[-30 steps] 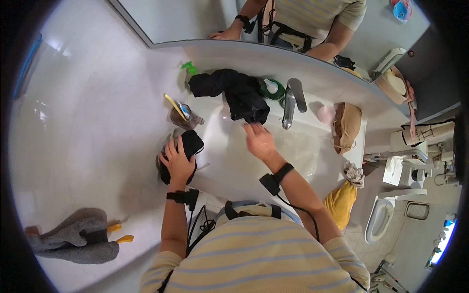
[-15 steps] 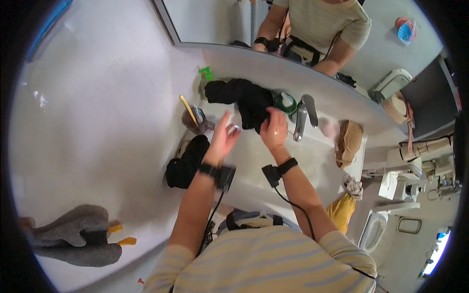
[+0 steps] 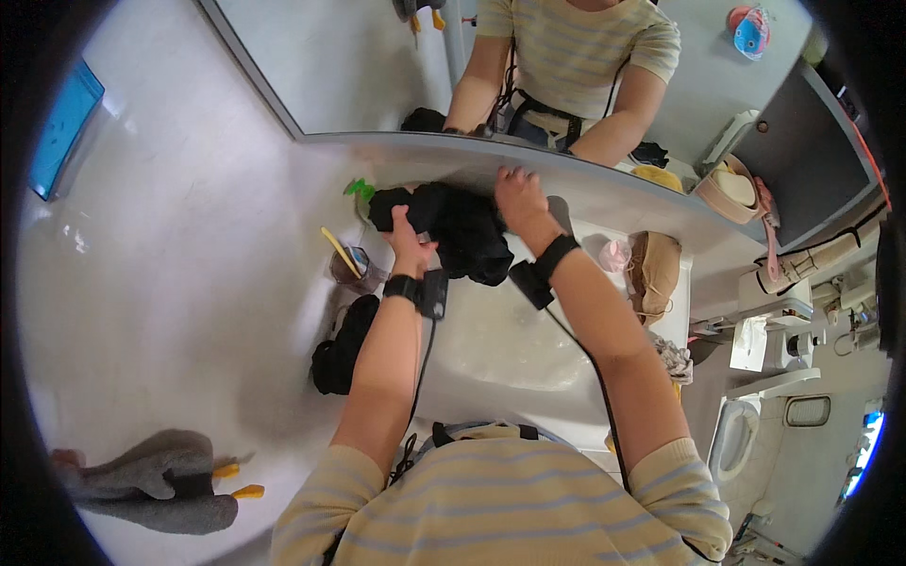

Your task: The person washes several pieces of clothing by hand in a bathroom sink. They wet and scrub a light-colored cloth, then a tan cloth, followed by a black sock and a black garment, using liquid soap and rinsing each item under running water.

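Glossy white washbasin (image 3: 510, 401) below a grey-framed mirror (image 3: 349, 75). A crumpled black cloth (image 3: 464, 231) lies between the left hand (image 3: 411, 247), fingers against it, and the right hand (image 3: 525, 204), fingers curled beside it; whether either grasps cannot be told. The rear rim presumably bears its weight.

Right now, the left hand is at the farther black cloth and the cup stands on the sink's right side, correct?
No: in the head view, the cup stands on the sink's left side. The left hand is indeed at the farther black cloth.
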The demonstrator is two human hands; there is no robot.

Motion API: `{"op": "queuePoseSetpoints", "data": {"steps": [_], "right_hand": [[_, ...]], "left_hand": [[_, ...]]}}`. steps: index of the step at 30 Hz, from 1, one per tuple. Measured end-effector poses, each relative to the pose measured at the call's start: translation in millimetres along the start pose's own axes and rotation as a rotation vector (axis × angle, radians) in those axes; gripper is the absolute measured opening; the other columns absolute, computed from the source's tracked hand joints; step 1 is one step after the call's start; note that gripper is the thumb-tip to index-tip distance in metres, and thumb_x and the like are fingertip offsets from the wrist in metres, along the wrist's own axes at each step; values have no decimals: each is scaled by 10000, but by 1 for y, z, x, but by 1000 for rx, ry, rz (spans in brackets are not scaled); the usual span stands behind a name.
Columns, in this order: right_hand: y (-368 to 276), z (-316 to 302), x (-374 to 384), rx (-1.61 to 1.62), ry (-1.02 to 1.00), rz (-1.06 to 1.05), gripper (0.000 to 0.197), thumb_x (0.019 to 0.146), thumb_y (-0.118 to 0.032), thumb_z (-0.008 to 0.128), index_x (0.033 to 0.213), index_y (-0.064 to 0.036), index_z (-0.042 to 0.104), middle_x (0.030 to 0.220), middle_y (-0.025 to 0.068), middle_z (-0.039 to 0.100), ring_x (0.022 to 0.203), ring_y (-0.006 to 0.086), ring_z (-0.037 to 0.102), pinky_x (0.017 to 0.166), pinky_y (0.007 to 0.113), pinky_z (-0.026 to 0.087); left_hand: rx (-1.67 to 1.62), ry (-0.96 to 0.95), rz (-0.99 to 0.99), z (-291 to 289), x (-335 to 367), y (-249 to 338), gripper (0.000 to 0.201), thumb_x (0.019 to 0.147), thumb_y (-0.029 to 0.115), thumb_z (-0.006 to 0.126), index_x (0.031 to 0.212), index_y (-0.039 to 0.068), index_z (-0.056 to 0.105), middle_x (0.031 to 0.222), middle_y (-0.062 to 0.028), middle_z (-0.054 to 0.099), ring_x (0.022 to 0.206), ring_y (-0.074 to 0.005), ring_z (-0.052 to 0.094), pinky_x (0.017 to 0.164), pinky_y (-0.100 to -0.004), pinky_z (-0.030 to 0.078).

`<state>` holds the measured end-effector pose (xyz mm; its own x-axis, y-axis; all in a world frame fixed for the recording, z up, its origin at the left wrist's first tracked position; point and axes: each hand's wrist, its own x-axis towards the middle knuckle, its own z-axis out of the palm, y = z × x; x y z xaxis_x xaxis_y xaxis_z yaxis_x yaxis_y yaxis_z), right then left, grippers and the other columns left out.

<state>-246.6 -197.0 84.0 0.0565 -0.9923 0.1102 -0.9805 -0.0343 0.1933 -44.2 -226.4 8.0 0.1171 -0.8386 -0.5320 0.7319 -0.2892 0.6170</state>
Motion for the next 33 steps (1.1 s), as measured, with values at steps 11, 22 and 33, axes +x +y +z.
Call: {"op": "queuePoseSetpoints", "data": {"steps": [11, 22, 33], "right_hand": [[24, -9, 10, 252, -154, -123, 456, 759, -27, 529, 1192, 93, 451, 1095, 306, 541, 1067, 437, 501, 864, 471, 471], [22, -22, -19, 170, -116, -136, 398, 869, -116, 467, 1234, 35, 426, 1128, 289, 517, 1067, 399, 542, 819, 446, 506], [50, 31, 19, 446, -36, -306, 275, 792, -46, 502, 1044, 62, 523, 914, 267, 597, 890, 444, 589, 739, 489, 504]], "left_hand": [[370, -252, 249, -74, -144, -29, 532, 802, 100, 615, 1261, 182, 358, 1123, -1, 515, 950, -151, 553, 694, -319, 493], [836, -719, 196, -71, -175, -92, 732, 802, 91, 616, 1345, 103, 126, 1211, -137, 443, 1061, -208, 507, 877, -324, 449], [1682, -1024, 395, -73, -173, -145, 797, 635, 335, 730, 1285, 47, 370, 1030, -246, 593, 927, -409, 588, 801, -450, 484]]}}
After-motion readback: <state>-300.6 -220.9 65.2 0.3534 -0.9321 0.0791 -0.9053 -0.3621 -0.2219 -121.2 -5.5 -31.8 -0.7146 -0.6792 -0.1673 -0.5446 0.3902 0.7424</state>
